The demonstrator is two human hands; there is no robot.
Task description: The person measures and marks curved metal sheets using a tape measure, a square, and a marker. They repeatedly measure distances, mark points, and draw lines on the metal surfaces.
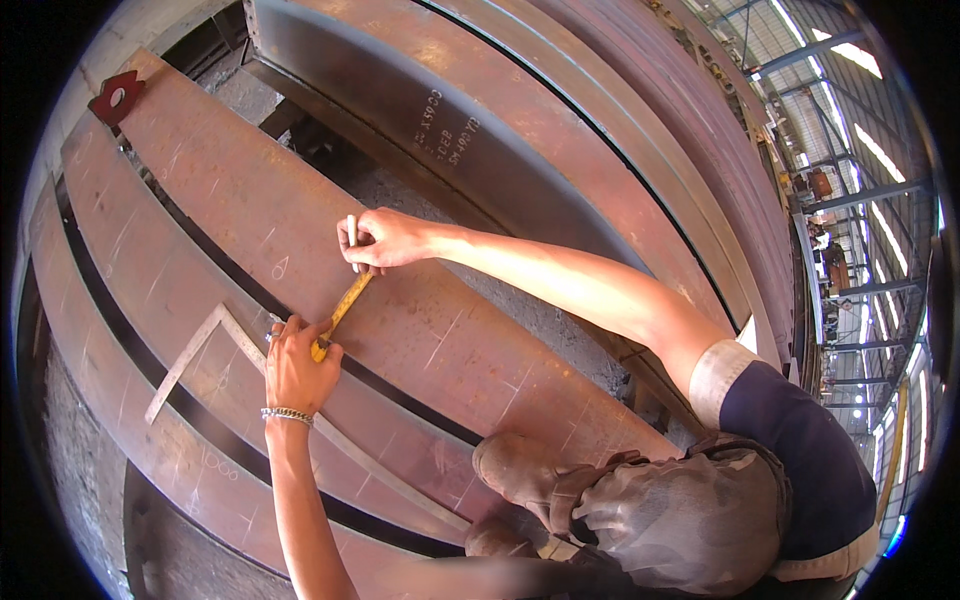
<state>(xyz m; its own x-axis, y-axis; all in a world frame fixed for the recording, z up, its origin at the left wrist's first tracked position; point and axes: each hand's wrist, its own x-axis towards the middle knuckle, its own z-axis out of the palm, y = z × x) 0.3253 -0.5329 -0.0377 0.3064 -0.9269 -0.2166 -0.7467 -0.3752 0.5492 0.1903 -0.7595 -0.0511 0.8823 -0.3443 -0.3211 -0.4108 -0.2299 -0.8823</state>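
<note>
My left hand (300, 368), with a chain bracelet at the wrist, is closed around a yellow tape measure (319, 350) near the edge of a rusty steel strip (420, 330). The yellow blade (349, 302) slants up and right across the strip to my right hand (385, 240). The right fingers are closed on a white stick (351, 229) that looks like chalk, and their lower tips meet the blade's end. A large L-shaped steel square (185, 365) lies across the neighbouring strips, its long arm running beneath or beside my left hand; which, I cannot tell.
Parallel steel strips (150, 250) with dark gaps between them carry chalk marks. A dark red notched piece (118, 97) sits at the far left end. Tall steel beams (540, 110) stand to the right. My booted foot (515, 465) is on the strips.
</note>
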